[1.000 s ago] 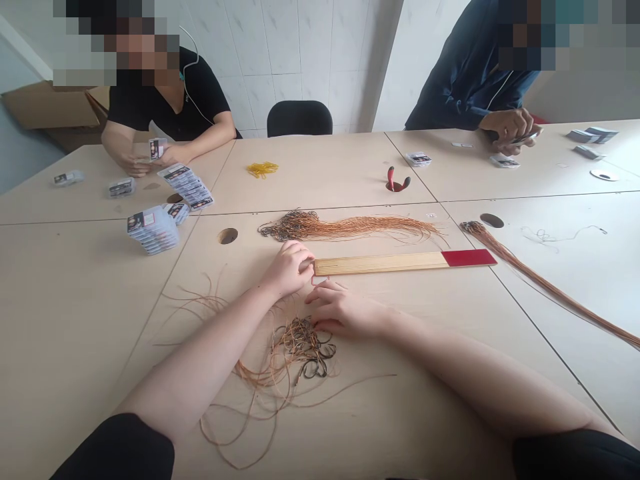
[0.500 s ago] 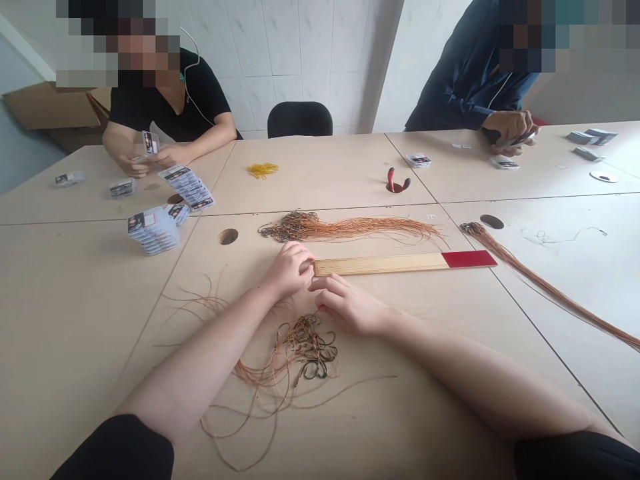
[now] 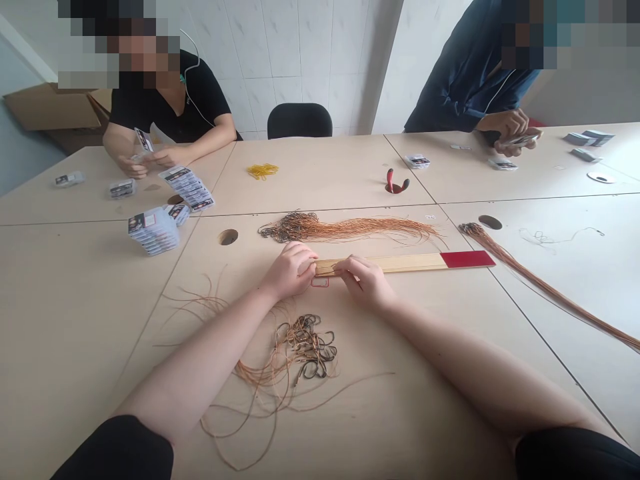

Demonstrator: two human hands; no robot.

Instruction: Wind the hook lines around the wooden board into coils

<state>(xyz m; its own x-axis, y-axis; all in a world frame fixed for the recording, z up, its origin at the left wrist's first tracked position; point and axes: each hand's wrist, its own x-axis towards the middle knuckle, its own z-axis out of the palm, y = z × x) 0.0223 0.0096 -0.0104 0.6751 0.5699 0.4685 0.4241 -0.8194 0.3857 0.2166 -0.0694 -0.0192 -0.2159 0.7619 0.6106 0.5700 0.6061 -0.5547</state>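
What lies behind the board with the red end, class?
A bundle of orange cords lies behind the board, with dark hooks at its left end. The tabletop directly under the board is covered and cannot be seen.

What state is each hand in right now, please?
Left hand: curled at one end of the board; grip cannot be told.
Right hand: curled over it; hold cannot be told.

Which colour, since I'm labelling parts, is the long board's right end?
Dark red; the right end shows best in the head view.
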